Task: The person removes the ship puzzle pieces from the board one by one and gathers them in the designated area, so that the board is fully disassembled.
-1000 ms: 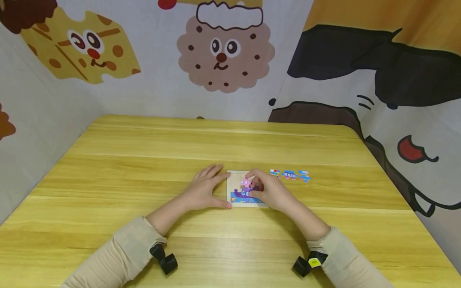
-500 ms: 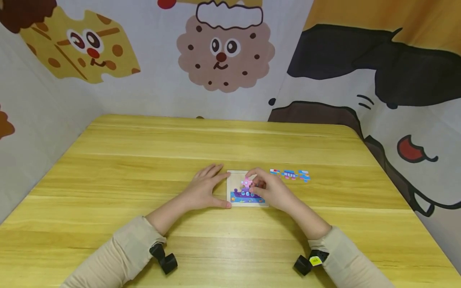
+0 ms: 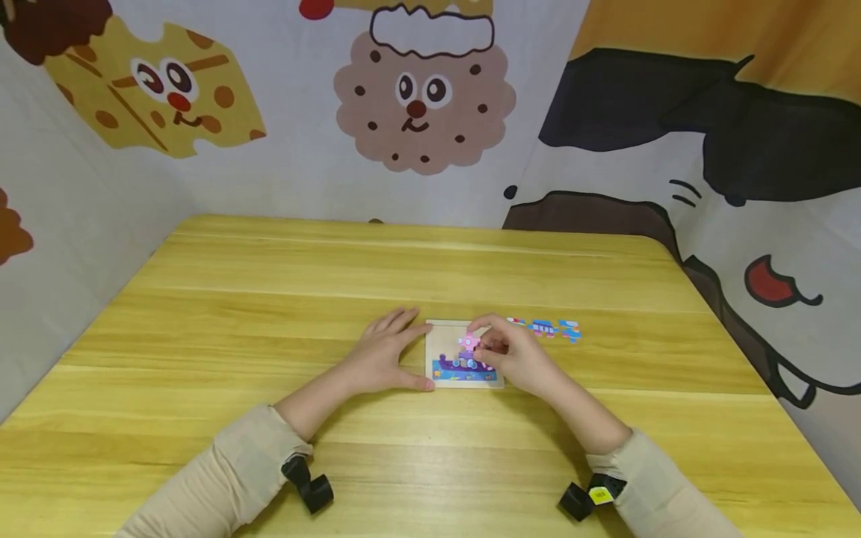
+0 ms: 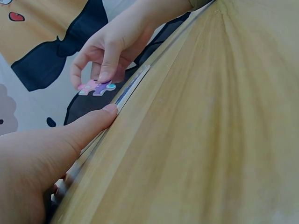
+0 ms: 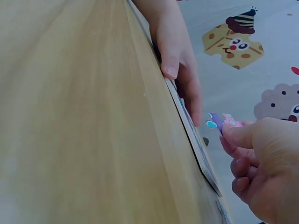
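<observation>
A square puzzle board with a pale rim lies flat on the table, a blue sea strip along its near side. My left hand rests at the board's left edge, fingers spread, its thumb touching the near corner. Above the board, my right hand pinches a pink and purple jigsaw piece between thumb and fingers. Both wrist views show that piece raised off the board, and in the head view it overlaps the board's printed picture. The right hand covers the board's upper right part.
Several loose jigsaw pieces lie in a row on the wooden table, just right of the board and partly behind the right hand. A cartoon-printed curtain hangs behind the table. Each wrist wears a small black camera.
My right hand has shifted slightly to the right with the jigsaw piece, now partly covering the leftmost loose piece. The left hand stays at the board's edge.
</observation>
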Available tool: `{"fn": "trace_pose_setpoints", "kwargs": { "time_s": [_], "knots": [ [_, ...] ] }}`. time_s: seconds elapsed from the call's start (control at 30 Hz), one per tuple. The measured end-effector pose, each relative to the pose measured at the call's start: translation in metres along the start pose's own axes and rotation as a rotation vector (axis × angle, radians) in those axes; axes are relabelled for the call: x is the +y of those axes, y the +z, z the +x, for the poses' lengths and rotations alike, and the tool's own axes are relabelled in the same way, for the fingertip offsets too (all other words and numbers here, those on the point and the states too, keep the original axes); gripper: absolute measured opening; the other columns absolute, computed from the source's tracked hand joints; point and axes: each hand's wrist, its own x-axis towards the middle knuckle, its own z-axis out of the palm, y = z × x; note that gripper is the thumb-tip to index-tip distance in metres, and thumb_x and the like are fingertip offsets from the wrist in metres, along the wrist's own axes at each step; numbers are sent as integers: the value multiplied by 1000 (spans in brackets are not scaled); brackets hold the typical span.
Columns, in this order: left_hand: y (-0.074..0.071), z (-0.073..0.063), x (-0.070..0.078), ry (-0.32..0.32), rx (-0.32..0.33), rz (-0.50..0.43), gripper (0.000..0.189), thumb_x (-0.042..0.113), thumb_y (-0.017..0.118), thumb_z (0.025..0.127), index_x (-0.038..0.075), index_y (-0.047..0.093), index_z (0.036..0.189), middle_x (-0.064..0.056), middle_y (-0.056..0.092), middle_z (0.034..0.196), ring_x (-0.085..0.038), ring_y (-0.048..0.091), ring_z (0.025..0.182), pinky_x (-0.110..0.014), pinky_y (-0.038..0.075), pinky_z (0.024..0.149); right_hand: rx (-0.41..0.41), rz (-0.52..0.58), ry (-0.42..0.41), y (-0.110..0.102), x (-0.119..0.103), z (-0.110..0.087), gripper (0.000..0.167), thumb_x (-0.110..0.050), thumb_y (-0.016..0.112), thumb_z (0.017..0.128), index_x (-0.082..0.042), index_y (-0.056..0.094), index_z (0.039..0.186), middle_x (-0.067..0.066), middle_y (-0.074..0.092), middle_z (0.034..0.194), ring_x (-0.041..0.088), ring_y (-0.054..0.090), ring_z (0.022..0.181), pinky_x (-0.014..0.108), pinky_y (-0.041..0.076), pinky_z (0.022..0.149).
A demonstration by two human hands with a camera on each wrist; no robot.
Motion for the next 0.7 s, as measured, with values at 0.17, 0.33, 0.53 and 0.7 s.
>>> {"fn": "trace_pose_setpoints", "kwargs": {
  "time_s": [0.17, 0.33, 0.53, 0.7],
  "knots": [
    [1, 0, 0, 1, -2, 4, 100, 73, 65, 70, 18, 37, 149, -12, 15, 158, -34, 7, 143, -54, 6, 112, 27, 21, 33, -6, 3, -7, 32, 2, 69, 85, -10, 62, 113, 2, 63, 78, 17, 47, 64, 23, 38, 55],
    [0, -1, 0, 5, -2, 2, 101, 73, 66, 70, 18, 36, 149, -13, 15, 158, -35, 7, 143, -55, 6, 112, 53, 27, 34, -14, 6, -14, 32, 2, 70, 84, -9, 63, 114, 2, 64, 79, 17, 45, 62, 23, 37, 53],
    [0, -1, 0, 2, -5, 3, 100, 72, 66, 71, 18, 36, 149, -12, 15, 158, -34, 7, 143, -54, 5, 112, 87, 27, 31, -26, 13, -22, 32, 2, 70, 84, -6, 65, 114, 3, 65, 79, 14, 45, 60, 22, 37, 51],
    [0, -1, 0, 0, -8, 6, 100, 72, 66, 71, 18, 35, 150, -12, 14, 158, -34, 6, 143, -54, 5, 112, 119, 52, 43, -36, 18, -29, 35, 4, 70, 84, -2, 64, 117, 9, 67, 82, 14, 49, 62, 22, 41, 53]
  ]
}}
